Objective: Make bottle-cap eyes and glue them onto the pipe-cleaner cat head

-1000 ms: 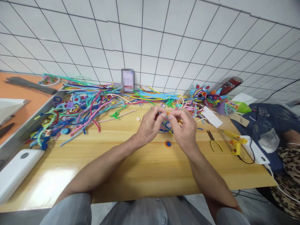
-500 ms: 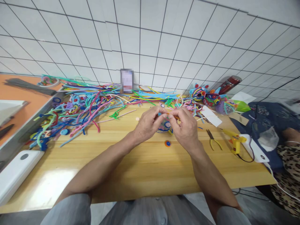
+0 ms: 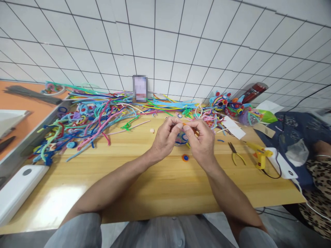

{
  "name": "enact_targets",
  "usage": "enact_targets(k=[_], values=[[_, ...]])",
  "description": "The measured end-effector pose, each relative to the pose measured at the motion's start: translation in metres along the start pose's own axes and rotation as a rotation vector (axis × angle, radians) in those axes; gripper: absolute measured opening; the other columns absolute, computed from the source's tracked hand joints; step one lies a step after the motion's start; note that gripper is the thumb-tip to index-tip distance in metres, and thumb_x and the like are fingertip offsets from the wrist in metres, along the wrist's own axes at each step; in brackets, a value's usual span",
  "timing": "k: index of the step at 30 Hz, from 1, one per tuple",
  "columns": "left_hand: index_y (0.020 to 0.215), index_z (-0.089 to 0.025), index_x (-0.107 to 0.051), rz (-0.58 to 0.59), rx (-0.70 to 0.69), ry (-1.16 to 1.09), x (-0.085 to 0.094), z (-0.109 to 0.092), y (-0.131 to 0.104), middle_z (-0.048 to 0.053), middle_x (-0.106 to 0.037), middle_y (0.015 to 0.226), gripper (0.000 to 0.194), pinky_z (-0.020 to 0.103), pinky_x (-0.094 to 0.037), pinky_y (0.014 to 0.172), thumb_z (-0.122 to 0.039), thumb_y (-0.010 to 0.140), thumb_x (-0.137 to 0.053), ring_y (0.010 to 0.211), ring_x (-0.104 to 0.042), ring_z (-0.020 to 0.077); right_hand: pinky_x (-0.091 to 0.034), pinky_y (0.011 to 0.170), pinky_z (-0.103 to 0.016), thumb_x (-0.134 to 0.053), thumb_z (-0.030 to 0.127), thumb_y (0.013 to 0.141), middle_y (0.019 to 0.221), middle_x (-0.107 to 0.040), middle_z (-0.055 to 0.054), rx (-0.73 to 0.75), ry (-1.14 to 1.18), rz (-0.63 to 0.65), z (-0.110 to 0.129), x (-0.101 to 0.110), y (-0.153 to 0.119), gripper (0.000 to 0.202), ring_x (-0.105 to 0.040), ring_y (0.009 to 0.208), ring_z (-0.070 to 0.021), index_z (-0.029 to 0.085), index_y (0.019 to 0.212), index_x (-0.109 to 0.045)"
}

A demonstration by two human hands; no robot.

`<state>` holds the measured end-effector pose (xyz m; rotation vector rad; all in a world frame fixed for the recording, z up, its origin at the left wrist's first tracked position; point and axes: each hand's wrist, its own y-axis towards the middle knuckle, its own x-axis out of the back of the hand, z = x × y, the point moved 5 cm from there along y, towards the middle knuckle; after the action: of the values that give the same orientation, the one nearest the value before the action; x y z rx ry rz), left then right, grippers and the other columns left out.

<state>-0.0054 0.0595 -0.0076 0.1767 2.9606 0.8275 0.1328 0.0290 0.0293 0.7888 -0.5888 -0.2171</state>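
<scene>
My left hand (image 3: 167,139) and my right hand (image 3: 201,142) meet over the table, thumbs and fingertips pinched together on an orange pipe cleaner (image 3: 184,124). Most of that piece is hidden by the fingers. Behind and below the hands, a round blue object with coloured pipe cleaners (image 3: 181,138) shows partly between them. Nearer to me on the wood lies a small coil (image 3: 185,157), orange outside and blue in the middle.
Heaped pipe cleaners (image 3: 95,117) cover the left and back of the wooden table (image 3: 160,193). A phone (image 3: 140,89) leans on the tiled wall. Pliers (image 3: 236,155), a yellow glue gun (image 3: 261,158) and a white power bank (image 3: 283,165) lie at right, beside a person in leopard print.
Both hands stay pinched on the orange pipe cleaner, their fingertips now closer together. The right hand has shifted slightly left.
</scene>
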Motion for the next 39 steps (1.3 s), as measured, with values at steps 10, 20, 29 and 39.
enact_targets(k=[10, 20, 29, 39], values=[[0.104, -0.021, -0.065, 0.122, -0.101, 0.172, 0.004, -0.004, 0.009, 0.002, -0.071, 0.094, 0.017, 0.029, -0.054, 0.079, -0.037, 0.107, -0.058, 0.084, -0.066, 0.0156, -0.048, 0.075, -0.036, -0.059, 0.022, 0.104, 0.085, -0.065, -0.002, 0.136, -0.174, 0.079, -0.002, 0.004, 0.005, 0.016, -0.061, 0.083, -0.0204, 0.026, 0.089, -0.06], [0.101, -0.022, -0.059, 0.098, -0.231, 0.331, 0.008, -0.014, 0.008, 0.002, -0.07, 0.093, 0.015, 0.029, -0.05, 0.079, -0.031, 0.111, -0.052, 0.085, -0.064, 0.0165, -0.051, 0.074, -0.033, -0.065, 0.029, 0.103, 0.086, -0.07, 0.0, -0.037, 0.043, 0.063, -0.008, 0.002, 0.003, 0.012, -0.064, 0.08, -0.0181, 0.025, 0.092, -0.068], [0.101, -0.021, -0.061, 0.035, -0.143, 0.174, 0.006, -0.013, 0.005, 0.002, -0.067, 0.09, 0.019, 0.028, -0.05, 0.076, -0.038, 0.11, -0.055, 0.081, -0.061, 0.0149, -0.057, 0.074, -0.03, -0.069, 0.036, 0.101, 0.092, -0.078, 0.0, -0.212, 0.281, -0.007, -0.013, -0.005, -0.006, 0.012, -0.072, 0.08, -0.016, 0.025, 0.103, -0.072], [0.103, -0.021, -0.062, -0.014, 0.045, -0.064, -0.002, -0.005, -0.003, 0.001, -0.066, 0.089, 0.023, 0.026, -0.051, 0.074, -0.043, 0.106, -0.061, 0.078, -0.06, 0.0145, -0.048, 0.065, -0.029, -0.067, 0.04, 0.101, 0.078, -0.07, 0.002, -0.231, 0.234, -0.045, -0.011, -0.006, -0.008, 0.019, -0.06, 0.068, -0.0146, 0.023, 0.091, -0.07]])
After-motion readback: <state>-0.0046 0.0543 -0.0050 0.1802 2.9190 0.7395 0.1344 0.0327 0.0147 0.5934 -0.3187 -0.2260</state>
